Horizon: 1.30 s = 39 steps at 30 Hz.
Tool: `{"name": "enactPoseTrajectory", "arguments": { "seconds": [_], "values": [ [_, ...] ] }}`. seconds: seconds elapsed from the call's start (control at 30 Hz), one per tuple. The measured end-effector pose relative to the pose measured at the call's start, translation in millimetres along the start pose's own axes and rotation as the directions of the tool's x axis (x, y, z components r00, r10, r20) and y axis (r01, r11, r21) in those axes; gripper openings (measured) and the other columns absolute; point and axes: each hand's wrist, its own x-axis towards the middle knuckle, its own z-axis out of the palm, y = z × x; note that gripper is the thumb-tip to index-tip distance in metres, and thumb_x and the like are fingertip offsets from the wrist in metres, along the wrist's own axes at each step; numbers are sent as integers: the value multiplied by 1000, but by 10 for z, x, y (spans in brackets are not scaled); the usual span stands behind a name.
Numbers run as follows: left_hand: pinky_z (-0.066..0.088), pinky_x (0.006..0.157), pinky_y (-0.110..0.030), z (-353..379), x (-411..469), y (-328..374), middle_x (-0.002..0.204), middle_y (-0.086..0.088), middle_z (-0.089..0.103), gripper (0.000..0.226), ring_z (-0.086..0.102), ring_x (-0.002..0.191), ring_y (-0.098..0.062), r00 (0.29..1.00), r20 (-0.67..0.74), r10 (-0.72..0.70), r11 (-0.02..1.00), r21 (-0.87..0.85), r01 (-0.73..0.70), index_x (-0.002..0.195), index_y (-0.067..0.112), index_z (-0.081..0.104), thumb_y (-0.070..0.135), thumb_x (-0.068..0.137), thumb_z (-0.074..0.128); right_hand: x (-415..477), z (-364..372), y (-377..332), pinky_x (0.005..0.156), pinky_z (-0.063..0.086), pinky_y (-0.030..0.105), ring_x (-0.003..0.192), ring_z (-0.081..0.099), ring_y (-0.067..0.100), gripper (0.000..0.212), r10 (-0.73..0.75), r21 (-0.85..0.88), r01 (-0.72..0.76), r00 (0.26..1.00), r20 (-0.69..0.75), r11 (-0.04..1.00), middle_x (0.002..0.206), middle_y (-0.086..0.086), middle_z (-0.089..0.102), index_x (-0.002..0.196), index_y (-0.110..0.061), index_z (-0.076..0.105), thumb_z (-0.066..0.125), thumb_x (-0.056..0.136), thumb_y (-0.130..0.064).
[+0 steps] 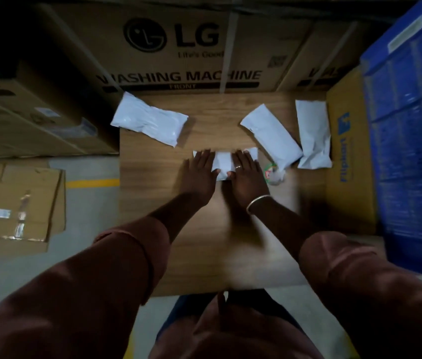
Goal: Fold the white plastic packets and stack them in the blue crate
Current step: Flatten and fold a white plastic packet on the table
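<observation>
A white plastic packet (223, 163) lies flat in the middle of the wooden table (230, 242). My left hand (200, 173) presses on its left part with straight fingers. My right hand (247, 174), with a ring and a bangle, presses flat on its right part. Three more white packets lie on the table: one at the far left (149, 119), one right of centre (270, 134) and one at the far right (312, 133). The blue crate (412, 125) stands to the right of the table; its inside is hidden.
A roll of tape (273, 173) lies just right of my right hand. A yellow cardboard box (347, 151) stands between the table and the crate. Large washing machine cartons (178, 47) wall in the back and left. Flat cartons (15, 203) lie on the floor at left.
</observation>
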Motion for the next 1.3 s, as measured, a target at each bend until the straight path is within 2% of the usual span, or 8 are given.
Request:
{"name": "enactPoseTrajectory", "arguments": {
  "seconds": [0.13, 0.27, 0.4, 0.7, 0.8, 0.93, 1.07, 1.3],
  "values": [
    [26, 122, -56, 274, -494, 166, 157, -9, 44, 57, 39, 146, -30, 993, -121, -16, 999, -40, 12, 150, 14, 44, 44, 104, 30, -631, 96, 18, 121, 24, 50, 152, 22, 27, 63, -3, 62, 3, 1000, -8, 998, 162, 9, 29, 155, -10, 27, 43, 99, -31],
    [15, 125, -56, 481, -907, 273, 162, -6, 37, 53, 29, 152, -28, 993, -119, -15, 1000, -24, 13, 151, 16, 43, 41, 106, 29, -1098, 141, 43, 124, 16, 45, 154, 14, 20, 64, 5, 63, -4, 1000, -23, 998, 165, 2, 22, 156, -14, 23, 43, 99, -33],
    [8, 126, -56, 596, -1048, 355, 166, -4, 28, 55, 19, 156, -22, 985, -162, -52, 998, -44, 45, 155, 14, 37, 40, 108, 24, -1125, 165, 45, 123, 20, 44, 151, 23, 22, 54, -16, 4, 16, 995, -99, 1000, 162, 4, 30, 153, -14, 33, 41, 101, -26],
    [27, 120, -58, 743, -619, 400, 161, -6, 38, 49, 31, 152, -27, 950, -294, -103, 994, 10, 111, 151, 10, 44, 28, 107, 30, -576, 378, 161, 125, 16, 44, 154, 15, 23, 56, 0, -79, -4, 999, -47, 997, 164, 7, 27, 154, -9, 32, 24, 103, -32],
    [26, 122, -55, 818, -639, 373, 163, -8, 35, 49, 28, 153, -29, 944, -319, -85, 996, -24, 82, 152, 8, 42, 24, 107, 33, -626, 428, 176, 126, 13, 42, 155, 12, 23, 60, -24, -102, 17, 997, -70, 995, 165, 7, 23, 155, -8, 27, 30, 104, -38],
    [26, 123, -51, 846, -647, 405, 163, -10, 33, 52, 25, 154, -29, 936, -334, -110, 992, -92, 84, 154, 6, 36, 25, 108, 26, -647, 404, 152, 126, 11, 42, 155, 13, 23, 64, -36, -67, 30, 994, -100, 997, 165, 8, 20, 156, -6, 25, 13, 104, -42],
    [25, 124, -50, 875, -651, 380, 164, -11, 31, 53, 22, 155, -27, 931, -347, -112, 987, -143, 66, 155, 4, 34, 24, 106, 29, -637, 462, 203, 126, 5, 35, 155, 11, 20, 61, -36, -35, 32, 989, -140, 999, 166, 6, 20, 156, -8, 24, 43, 102, -29],
    [25, 124, -50, 846, -628, 417, 165, -10, 30, 56, 23, 155, -27, 942, -301, -150, 984, -138, 113, 156, 5, 32, 27, 105, 26, -624, 510, 206, 124, 18, 45, 154, 16, 22, 59, -36, -42, 30, 987, -154, 999, 164, 10, 23, 155, -5, 26, 39, 103, -28]
  ]
}}
